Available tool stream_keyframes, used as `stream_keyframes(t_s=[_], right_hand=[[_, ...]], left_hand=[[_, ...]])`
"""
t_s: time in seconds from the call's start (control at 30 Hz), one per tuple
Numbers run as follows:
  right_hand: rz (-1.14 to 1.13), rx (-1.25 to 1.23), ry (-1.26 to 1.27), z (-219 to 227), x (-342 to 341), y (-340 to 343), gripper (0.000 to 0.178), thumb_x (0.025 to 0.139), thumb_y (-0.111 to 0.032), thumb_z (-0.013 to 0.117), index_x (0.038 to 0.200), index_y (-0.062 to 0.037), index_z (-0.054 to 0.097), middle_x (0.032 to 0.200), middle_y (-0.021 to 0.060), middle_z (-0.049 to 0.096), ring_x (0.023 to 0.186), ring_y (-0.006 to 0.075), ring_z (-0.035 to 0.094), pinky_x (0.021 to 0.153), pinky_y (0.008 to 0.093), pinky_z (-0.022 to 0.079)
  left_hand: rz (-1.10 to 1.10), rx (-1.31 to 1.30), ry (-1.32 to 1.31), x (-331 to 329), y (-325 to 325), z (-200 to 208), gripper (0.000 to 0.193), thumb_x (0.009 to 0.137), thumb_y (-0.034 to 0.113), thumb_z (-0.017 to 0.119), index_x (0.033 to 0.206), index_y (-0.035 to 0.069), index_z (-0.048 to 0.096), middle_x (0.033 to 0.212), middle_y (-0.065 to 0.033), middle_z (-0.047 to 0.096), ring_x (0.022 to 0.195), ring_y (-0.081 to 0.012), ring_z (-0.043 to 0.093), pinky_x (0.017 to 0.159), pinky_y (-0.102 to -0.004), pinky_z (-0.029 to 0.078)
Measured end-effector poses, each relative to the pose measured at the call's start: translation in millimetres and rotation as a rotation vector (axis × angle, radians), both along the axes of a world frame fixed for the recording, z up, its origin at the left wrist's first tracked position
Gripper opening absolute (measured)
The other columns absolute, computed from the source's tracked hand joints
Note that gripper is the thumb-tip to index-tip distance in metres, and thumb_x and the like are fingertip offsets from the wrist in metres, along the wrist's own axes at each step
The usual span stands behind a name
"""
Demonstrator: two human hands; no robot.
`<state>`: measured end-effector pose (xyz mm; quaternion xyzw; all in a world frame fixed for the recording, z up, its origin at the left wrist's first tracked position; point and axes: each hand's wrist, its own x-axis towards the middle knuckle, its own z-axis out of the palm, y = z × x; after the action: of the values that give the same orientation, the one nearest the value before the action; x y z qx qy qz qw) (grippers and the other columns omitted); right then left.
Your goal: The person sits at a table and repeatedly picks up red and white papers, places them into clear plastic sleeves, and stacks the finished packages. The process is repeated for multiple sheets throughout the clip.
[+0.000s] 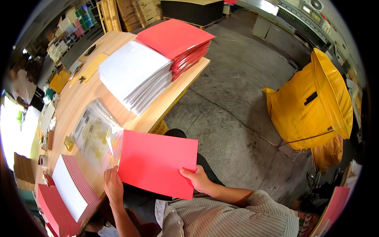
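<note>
A flat red booklet or folder (pixel 158 164) is tilted over my lap beside the table edge. My right hand (pixel 200 181) grips its right side, thumb on top and fingers underneath. At its left edge, my left hand (pixel 113 185) has its fingers pinched together at the near edge of a clear plastic bag (pixel 94 132). This bag lies on top of a pile of similar bags on the table, with yellow print showing through. The booklet's left edge meets the bag's mouth; I cannot tell whether it is inside.
On the wooden table (pixel 154 118) stand a white stack (pixel 134 71) and a red plastic-wrapped stack (pixel 173 37). White-topped booklets (pixel 71 185) and red booklets (pixel 55 205) are piled at the near left. A large yellow sack (pixel 304 106) stands on the floor at right.
</note>
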<state>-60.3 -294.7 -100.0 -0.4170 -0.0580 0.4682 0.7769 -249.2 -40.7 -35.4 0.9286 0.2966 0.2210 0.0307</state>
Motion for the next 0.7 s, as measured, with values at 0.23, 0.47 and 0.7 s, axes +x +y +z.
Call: stream_keyframes(t_s=[0.23, 0.47, 0.7], right_hand=[[-0.024, 0.037, 0.007, -1.9, 0.0, 1.3, 0.026, 0.101, -0.015, 0.064, 0.117, 0.0047, 0.064, 0.108, 0.0083, 0.070, 0.094, 0.0142, 0.068, 0.081, 0.0308, 0.055], [-0.030, 0.013, 0.007, -6.2, -2.0, 1.7, 0.024, 0.100, -0.014, 0.064, 0.116, 0.0046, 0.065, 0.108, 0.0079, 0.070, 0.094, 0.0140, 0.068, 0.082, 0.0303, 0.055], [0.000, 0.011, 0.029, -9.9, -2.7, 6.4, 0.026, 0.101, -0.016, 0.064, 0.118, 0.0042, 0.066, 0.108, 0.0072, 0.071, 0.094, 0.0129, 0.068, 0.082, 0.0288, 0.054]], left_hand=[[-0.018, -0.027, -0.017, 3.9, -0.4, -4.4, 0.032, 0.082, -0.009, 0.061, 0.110, 0.004, 0.068, 0.094, -0.0120, 0.063, 0.092, -0.0329, 0.062, 0.077, -0.0437, 0.053], [-0.001, -0.042, 0.001, 1.5, 1.9, -6.5, 0.029, 0.082, -0.006, 0.062, 0.108, 0.004, 0.069, 0.095, -0.0123, 0.064, 0.091, -0.0332, 0.063, 0.077, -0.0438, 0.053], [0.036, -0.129, -0.039, -1.3, -0.3, -8.0, 0.028, 0.084, -0.007, 0.059, 0.108, 0.004, 0.069, 0.100, -0.0133, 0.066, 0.094, -0.0349, 0.063, 0.080, -0.0425, 0.053]])
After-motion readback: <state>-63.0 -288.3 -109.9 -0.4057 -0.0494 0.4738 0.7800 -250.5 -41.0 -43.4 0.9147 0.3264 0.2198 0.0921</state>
